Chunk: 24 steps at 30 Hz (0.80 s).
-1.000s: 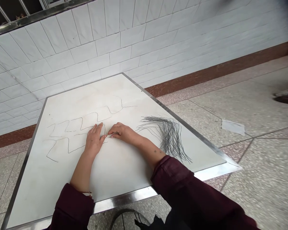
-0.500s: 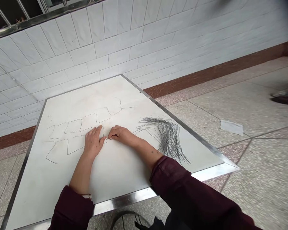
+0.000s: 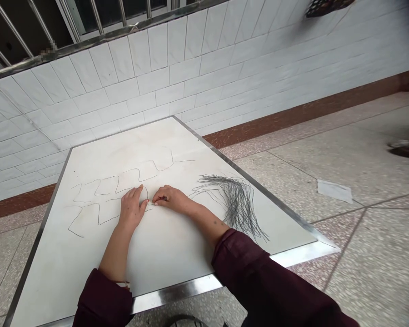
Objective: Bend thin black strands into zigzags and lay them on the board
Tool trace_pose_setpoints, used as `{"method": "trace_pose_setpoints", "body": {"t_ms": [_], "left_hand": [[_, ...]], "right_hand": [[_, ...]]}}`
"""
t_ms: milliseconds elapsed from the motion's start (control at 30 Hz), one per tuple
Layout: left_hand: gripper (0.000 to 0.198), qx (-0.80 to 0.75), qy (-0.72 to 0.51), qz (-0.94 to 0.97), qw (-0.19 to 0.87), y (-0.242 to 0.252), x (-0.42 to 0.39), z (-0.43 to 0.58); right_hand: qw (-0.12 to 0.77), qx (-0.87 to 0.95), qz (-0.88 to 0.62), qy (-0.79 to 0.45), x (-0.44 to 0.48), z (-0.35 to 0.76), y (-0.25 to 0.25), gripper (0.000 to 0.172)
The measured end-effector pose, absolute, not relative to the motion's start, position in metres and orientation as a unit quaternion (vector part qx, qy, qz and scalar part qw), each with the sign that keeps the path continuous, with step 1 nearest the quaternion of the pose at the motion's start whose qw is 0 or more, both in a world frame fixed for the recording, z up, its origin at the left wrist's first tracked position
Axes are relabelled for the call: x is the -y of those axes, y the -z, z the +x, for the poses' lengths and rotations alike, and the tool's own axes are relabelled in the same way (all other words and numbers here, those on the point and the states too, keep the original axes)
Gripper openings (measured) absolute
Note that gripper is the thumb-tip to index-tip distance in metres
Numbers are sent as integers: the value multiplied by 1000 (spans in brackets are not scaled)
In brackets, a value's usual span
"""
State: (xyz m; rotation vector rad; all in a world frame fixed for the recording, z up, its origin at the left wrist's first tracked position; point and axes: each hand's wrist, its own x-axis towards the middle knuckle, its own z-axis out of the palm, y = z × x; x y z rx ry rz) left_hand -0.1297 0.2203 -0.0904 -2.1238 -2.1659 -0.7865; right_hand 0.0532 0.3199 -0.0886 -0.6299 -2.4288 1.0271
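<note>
My left hand (image 3: 132,208) lies flat with fingers together on a thin wire bent into zigzags (image 3: 88,214) on the white tabletop (image 3: 163,254). My right hand (image 3: 168,199) rests just to its right, fingertips pinched on the wire's end where the two hands meet. A second zigzag wire (image 3: 136,171) lies just beyond the hands. To the right of my right forearm lies a loose bundle of straight dark wires (image 3: 236,200).
The table has a shiny metal rim (image 3: 177,290) and stands against a white tiled wall (image 3: 191,68) with window bars above. Speckled floor tiles (image 3: 361,181) spread to the right, with a scrap of paper (image 3: 334,190) and a dark object (image 3: 407,149) at the far right.
The hands have stayed in place on the wire; only the camera has tilted up slightly, showing more of the window bars.
</note>
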Motion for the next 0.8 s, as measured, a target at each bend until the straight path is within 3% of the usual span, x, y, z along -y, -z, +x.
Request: {"method": "trace_pose_setpoints", "body": {"t_ms": [133, 300, 467, 633, 800], "left_hand": [[41, 690, 293, -661, 25, 87, -219, -132], [37, 707, 421, -565, 55, 76, -213, -135], [36, 692, 530, -488, 48, 59, -196, -127], [35, 702, 506, -501, -14, 64, -141, -92], [38, 688, 386, -613, -54, 100, -83, -58]], "right_hand": [[242, 857, -236, -389, -322, 52, 89, 16], [372, 719, -375, -451, -330, 53, 89, 29], [463, 602, -388, -522, -335, 57, 87, 36], [499, 589, -397, -496, -333, 60, 86, 43], [516, 599, -412, -453, -322, 64, 76, 40]]}}
